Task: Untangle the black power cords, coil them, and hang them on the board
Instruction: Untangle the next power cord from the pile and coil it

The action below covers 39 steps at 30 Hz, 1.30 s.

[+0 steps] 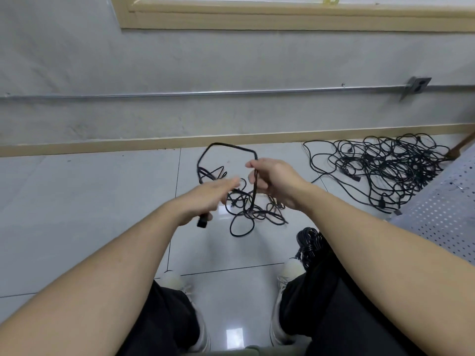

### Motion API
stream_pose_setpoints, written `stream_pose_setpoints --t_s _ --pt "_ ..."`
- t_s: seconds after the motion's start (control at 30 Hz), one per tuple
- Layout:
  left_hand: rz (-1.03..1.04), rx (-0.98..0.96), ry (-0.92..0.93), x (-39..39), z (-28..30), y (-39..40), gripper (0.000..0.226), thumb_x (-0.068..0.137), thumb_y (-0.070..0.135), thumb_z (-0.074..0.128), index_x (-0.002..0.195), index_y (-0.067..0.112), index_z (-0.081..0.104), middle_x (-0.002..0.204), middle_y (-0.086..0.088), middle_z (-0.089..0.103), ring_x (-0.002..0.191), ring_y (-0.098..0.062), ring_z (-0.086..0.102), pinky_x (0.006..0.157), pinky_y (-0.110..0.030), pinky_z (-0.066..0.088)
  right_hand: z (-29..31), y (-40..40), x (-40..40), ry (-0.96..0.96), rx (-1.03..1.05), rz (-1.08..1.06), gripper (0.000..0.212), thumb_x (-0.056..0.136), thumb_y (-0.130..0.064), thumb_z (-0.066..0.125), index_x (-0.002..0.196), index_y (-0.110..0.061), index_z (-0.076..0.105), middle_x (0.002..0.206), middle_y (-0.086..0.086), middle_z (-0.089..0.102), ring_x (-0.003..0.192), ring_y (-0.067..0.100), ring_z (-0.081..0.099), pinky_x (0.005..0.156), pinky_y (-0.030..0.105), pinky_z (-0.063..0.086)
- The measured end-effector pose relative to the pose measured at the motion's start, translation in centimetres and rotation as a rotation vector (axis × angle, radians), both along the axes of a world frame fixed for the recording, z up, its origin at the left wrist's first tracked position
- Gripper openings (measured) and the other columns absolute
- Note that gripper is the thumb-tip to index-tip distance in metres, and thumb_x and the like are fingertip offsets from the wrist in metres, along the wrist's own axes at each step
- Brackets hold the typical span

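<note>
One black power cord [226, 146] arches up in a loop between my hands. My right hand [272, 179] pinches it near the top, and the cord hangs down from there into a small tangle [253, 214] on the floor. My left hand [205, 199] holds the cord's other end, with the black plug [202, 223] sticking out below the palm and the fingers blurred. A big tangled pile of black cords [380, 170] lies on the tiles to the right. A coiled black bundle [309, 242] rests by my right knee.
A grey wall with a wooden skirting board [102, 145] faces me, with a metal conduit [180, 94] and socket box [417, 86] on it. A perforated white board or seat [447, 214] sits at the right. My shoes [177, 281] rest on glossy white tiles.
</note>
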<state>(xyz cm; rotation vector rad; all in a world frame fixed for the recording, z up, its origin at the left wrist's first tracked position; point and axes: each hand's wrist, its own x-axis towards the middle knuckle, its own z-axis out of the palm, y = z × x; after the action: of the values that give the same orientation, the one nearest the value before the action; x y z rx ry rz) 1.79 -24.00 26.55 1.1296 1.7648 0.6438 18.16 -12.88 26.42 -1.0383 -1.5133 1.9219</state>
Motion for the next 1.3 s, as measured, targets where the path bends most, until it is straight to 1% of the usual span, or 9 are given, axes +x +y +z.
stream_pose_setpoints --t_s 0.2,0.33,0.6,0.67,0.77,0.9,1.0,1.13,1.3 --pt "-0.142 0.085 0.11 3.3 -1.0 0.1 0.041 0.102 0.046 0.057 0.076 0.015 0.061 0.043 0.019 0.048 0.041 -0.01 0.037 0.04 -0.018 0.03 0.8 -0.8 -1.1 0.176 -0.202 -0.1 0.017 0.108 -0.024 0.047 0.106 -0.011 0.057 0.073 0.006 0.069 0.047 0.008 0.04 0.047 0.02 0.039" --pt "0.02 0.211 -0.039 3.0 -0.2 0.8 0.038 0.102 0.046 0.054 0.075 0.025 0.069 0.059 0.013 0.055 0.053 -0.015 0.038 0.043 -0.02 0.026 -0.1 0.0 0.5 -0.148 -0.027 -0.05 0.038 0.108 -0.035 0.035 0.125 -0.013 0.061 0.111 0.011 0.074 0.075 0.018 0.06 0.069 0.029 0.048" --pt "0.376 0.403 -0.529 -0.3 1.9 1.0 0.033 0.106 0.036 0.051 0.08 0.018 0.057 0.059 0.004 0.043 0.05 -0.008 0.03 0.039 -0.018 0.024 -1.6 0.7 4.0 -0.593 0.391 0.399 0.019 0.098 -0.022 0.055 0.115 -0.029 0.06 0.121 -0.003 0.07 0.092 0.015 0.062 0.076 0.024 0.044" --pt "0.481 0.455 -0.667 -1.4 2.3 0.9 0.032 0.107 0.037 0.05 0.082 0.018 0.057 0.058 0.006 0.041 0.05 -0.008 0.03 0.038 -0.018 0.024 -2.4 0.9 4.4 -0.698 0.42 0.481 0.017 0.099 -0.021 0.057 0.114 -0.019 0.064 0.105 -0.002 0.075 0.099 0.024 0.069 0.094 0.032 0.052" --pt "0.579 0.404 -0.421 -2.7 1.5 0.7 0.043 0.107 0.05 0.043 0.096 0.019 0.071 0.069 0.002 0.052 0.053 -0.01 0.033 0.044 -0.023 0.027 -3.0 0.9 4.3 -0.649 0.261 0.441 0.023 0.105 -0.016 0.049 0.113 -0.003 0.065 0.092 0.008 0.075 0.084 0.029 0.073 0.102 0.047 0.054" --pt "0.511 0.133 -0.233 -2.8 0.4 0.1 0.07 0.092 0.081 0.037 0.112 0.022 0.068 0.083 -0.002 0.056 0.061 -0.016 0.035 0.048 -0.026 0.029 -1.3 0.2 2.9 -0.374 0.197 0.237 0.028 0.106 -0.019 0.052 0.12 0.002 0.062 0.086 0.012 0.074 0.063 0.02 0.07 0.058 0.021 0.056" --pt "0.375 0.111 -0.263 -1.9 0.3 0.2 0.054 0.095 0.072 0.046 0.117 0.028 0.068 0.077 0.004 0.05 0.062 -0.014 0.036 0.049 -0.026 0.031 -0.6 -0.2 2.1 -0.286 0.235 0.185 0.029 0.105 -0.025 0.055 0.121 -0.004 0.064 0.074 0.007 0.07 0.056 0.015 0.059 0.058 0.02 0.053" --pt "0.405 0.168 -0.21 -1.2 0.1 0.7 0.027 0.099 0.046 0.059 0.113 0.025 0.07 0.084 0.002 0.051 0.06 -0.014 0.037 0.049 -0.026 0.034 -1.4 -0.2 2.2 -0.47 0.326 0.285 0.024 0.105 -0.03 0.053 0.113 -0.013 0.068 0.066 0.001 0.063 0.053 0.016 0.048 0.044 0.017 0.038" --pt "0.269 0.392 0.078 -1.0 0.0 1.1 0.019 0.103 0.026 0.051 0.106 0.037 0.066 0.081 0.006 0.048 0.052 -0.013 0.04 0.051 -0.028 0.037 -2.7 0.8 3.2 -0.859 0.345 0.496 0.023 0.105 -0.032 0.051 0.108 -0.014 0.064 0.094 0.004 0.078 0.071 0.019 0.064 0.062 0.027 0.051"
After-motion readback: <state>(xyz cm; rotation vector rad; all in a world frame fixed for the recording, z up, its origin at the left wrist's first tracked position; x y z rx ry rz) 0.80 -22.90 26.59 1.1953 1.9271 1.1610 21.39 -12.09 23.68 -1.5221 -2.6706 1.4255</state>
